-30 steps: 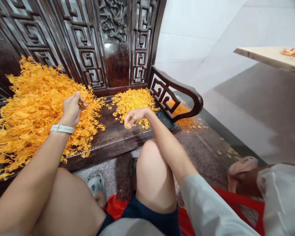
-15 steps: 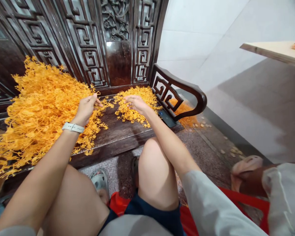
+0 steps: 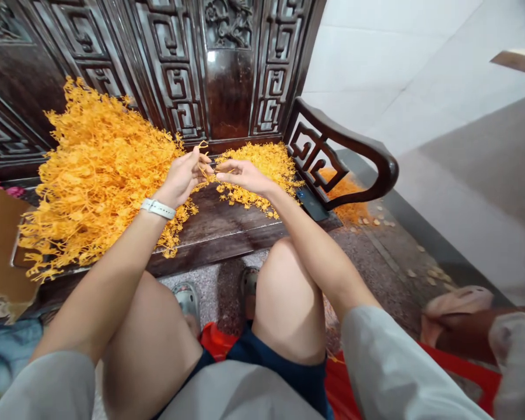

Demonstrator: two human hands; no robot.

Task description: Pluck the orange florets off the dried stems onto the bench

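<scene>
My left hand (image 3: 184, 175), with a pale watch strap (image 3: 158, 208) at the wrist, pinches a thin branching orange plastic sprig (image 3: 203, 146) above the wooden bench seat (image 3: 221, 224). My right hand (image 3: 247, 177) meets it from the right, thumb and fingers closed at the sprig's lower end; the exact contact is small and blurred. Left of my hands rises a large heap of tangled orange plastic sprigs (image 3: 100, 181). Just behind my right hand lies a smaller pile of loose orange pieces (image 3: 271, 166).
A dark phone (image 3: 312, 204) lies by the curved armrest (image 3: 387, 166). Orange bits (image 3: 347, 201) lie on the floor beyond it. Torn cardboard (image 3: 2, 245) stands at the left. Another person's foot (image 3: 457, 309) is at the right, near something red (image 3: 459, 373).
My hands have come together; the right hand has left the small pile and closed at the sprig in my left hand. The whole view has shifted a little.
</scene>
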